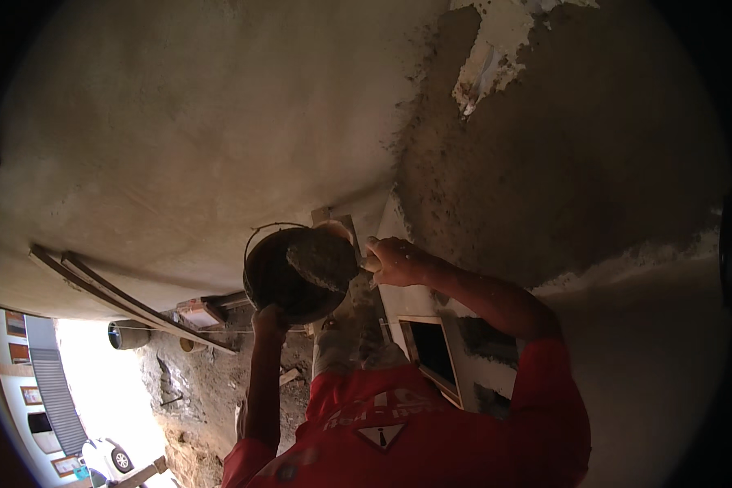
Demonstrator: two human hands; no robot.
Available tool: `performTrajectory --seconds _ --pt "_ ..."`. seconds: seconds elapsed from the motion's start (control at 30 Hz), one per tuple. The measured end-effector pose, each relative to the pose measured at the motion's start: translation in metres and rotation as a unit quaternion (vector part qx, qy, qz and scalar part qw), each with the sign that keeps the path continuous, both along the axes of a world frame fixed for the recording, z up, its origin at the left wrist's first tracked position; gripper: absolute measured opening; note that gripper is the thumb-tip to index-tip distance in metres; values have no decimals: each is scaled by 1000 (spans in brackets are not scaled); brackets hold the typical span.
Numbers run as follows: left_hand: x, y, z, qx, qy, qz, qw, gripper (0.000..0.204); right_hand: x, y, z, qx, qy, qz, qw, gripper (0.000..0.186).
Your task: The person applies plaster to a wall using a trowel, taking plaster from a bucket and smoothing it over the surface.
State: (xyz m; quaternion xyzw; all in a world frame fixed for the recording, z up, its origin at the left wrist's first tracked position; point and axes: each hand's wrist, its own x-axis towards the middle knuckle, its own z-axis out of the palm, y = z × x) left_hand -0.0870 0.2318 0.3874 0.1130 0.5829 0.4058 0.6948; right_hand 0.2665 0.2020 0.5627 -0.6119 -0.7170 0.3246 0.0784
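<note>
My left hand (pixel 270 321) grips the near rim of a dark bucket (pixel 305 307), which is tilted so its mouth faces up toward me. Its thin wire handle (pixel 256 230) stands up along the left side. Closed round the handle of a trowel, my right hand (pixel 400 262) is just right of the bucket. The trowel blade (pixel 324 259) lies over the bucket's mouth, covered with grey-brown mortar. How much mortar the bucket holds is too dark to tell.
A smooth plastered wall (pixel 220 106) meets a darker, rough-edged patch (pixel 577 146). Two long wooden boards (pixel 130 305) lean at the left. Below are a barrel (pixel 128 334), rubble-strewn ground (pixel 211 382) and a framed dark panel (pixel 431 354). A car (pixel 110 457) stands outside.
</note>
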Motion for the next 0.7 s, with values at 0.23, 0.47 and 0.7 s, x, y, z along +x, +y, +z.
performTrajectory --seconds 0.23,0.47,0.7 --pt "-5 11 -39 -77 -10 46 996 23 47 58 135 91 -46 -5 995 30" --pt "-2 49 -57 -64 94 8 994 32 107 123 288 181 -1 8 983 45" --pt "-14 100 -69 -65 160 -29 985 44 230 198 313 135 39 -375 916 52"
